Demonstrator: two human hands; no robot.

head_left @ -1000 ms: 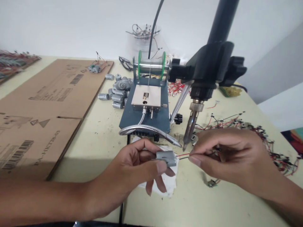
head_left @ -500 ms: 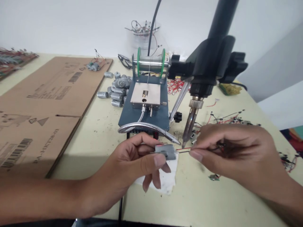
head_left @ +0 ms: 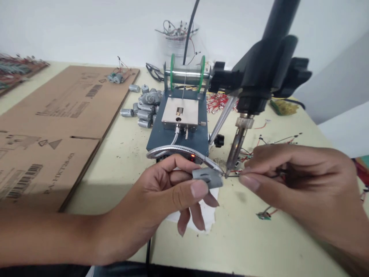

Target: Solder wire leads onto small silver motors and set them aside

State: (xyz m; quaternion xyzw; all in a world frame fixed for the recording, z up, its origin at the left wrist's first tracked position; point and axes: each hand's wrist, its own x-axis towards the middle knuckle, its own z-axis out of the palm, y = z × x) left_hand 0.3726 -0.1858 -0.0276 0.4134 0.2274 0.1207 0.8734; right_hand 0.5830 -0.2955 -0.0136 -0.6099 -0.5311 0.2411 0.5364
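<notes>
Between the thumb and fingers of my left hand [head_left: 178,196] is a small grey motor [head_left: 211,177], its terminal end facing right. My right hand [head_left: 291,184] pinches a thin black wire [head_left: 235,176], whose end reaches toward the motor's terminals. The tip of a soldering iron [head_left: 235,152] comes down from above at that end of the motor. Beside it ends the metal solder feed tube [head_left: 184,148]; whether tip, tube and terminal touch is too small to tell. A green circuit board [head_left: 263,216] hangs or lies below my right hand, with wires on it.
Behind my hands stands the solder feeder [head_left: 178,115] with its solder spool [head_left: 187,75]. Loose grey motors [head_left: 147,107] are heaped to its left, near flat cardboard [head_left: 72,111]. Red wires [head_left: 217,103] and a yellow sponge [head_left: 284,107] lie on the right. A clear tub [head_left: 175,46] holds wired parts.
The motor has come up and right to the iron tip, its terminal end now right by it. My right hand has shifted slightly right. A red light now glows on the feeder.
</notes>
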